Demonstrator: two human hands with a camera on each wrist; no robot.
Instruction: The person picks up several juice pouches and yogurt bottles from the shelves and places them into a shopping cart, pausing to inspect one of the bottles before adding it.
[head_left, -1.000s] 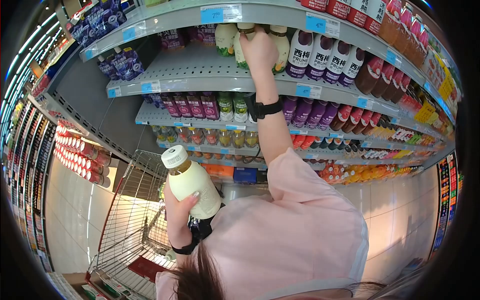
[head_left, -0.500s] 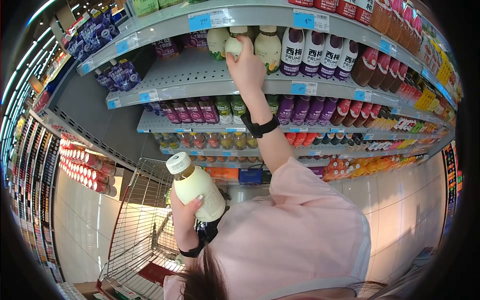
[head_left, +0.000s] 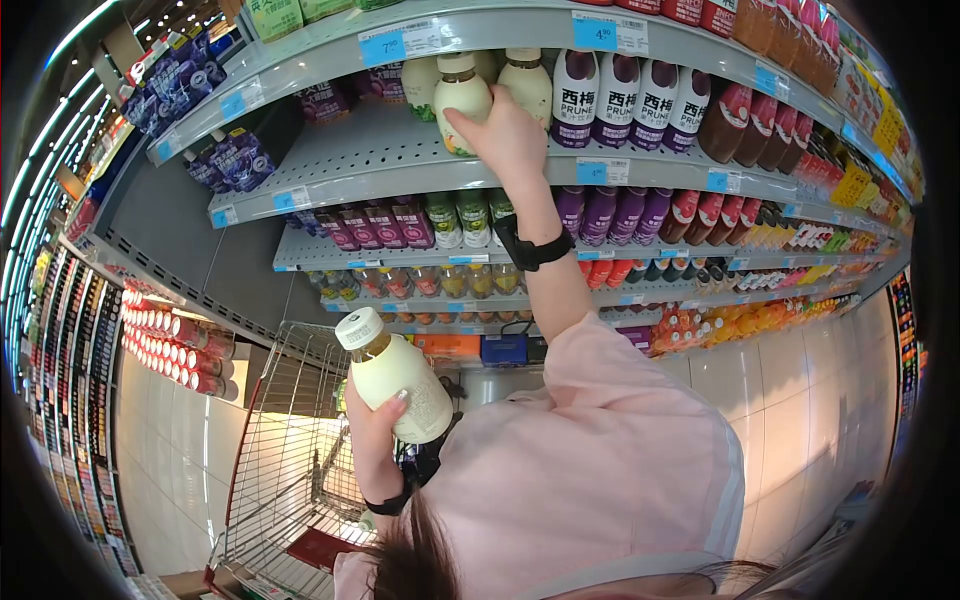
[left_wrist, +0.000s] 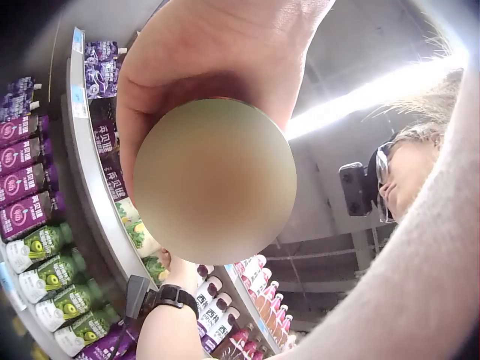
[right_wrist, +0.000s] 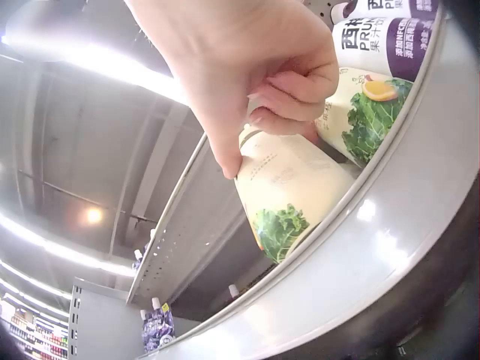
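In the head view my left hand (head_left: 374,428) grips a cream-coloured juice bottle (head_left: 405,385) with a white cap, tilted in front of the body. The left wrist view shows the round base of that bottle (left_wrist: 214,184) close up, with the left hand (left_wrist: 217,49) wrapped around it. My right hand (head_left: 512,143) reaches to the shelf and grips a second cream juice bottle (head_left: 463,100) by its side. In the right wrist view, curled fingers (right_wrist: 296,97) and thumb lie against this bottle (right_wrist: 289,176), which has a green leaf print. Similar bottles (head_left: 526,80) stand beside it.
White-and-purple prune juice bottles (head_left: 575,95) line the same shelf (head_left: 400,165) to the right. A price-tagged shelf edge (head_left: 450,35) runs just above the right hand. Below are more rows of drinks. A wire shopping cart (head_left: 270,470) stands at lower left.
My right hand has shifted from the bottle's neck to its side. That bottle has come forward and left, ahead of its neighbours. The left hand keeps holding its bottle in nearly the same place.
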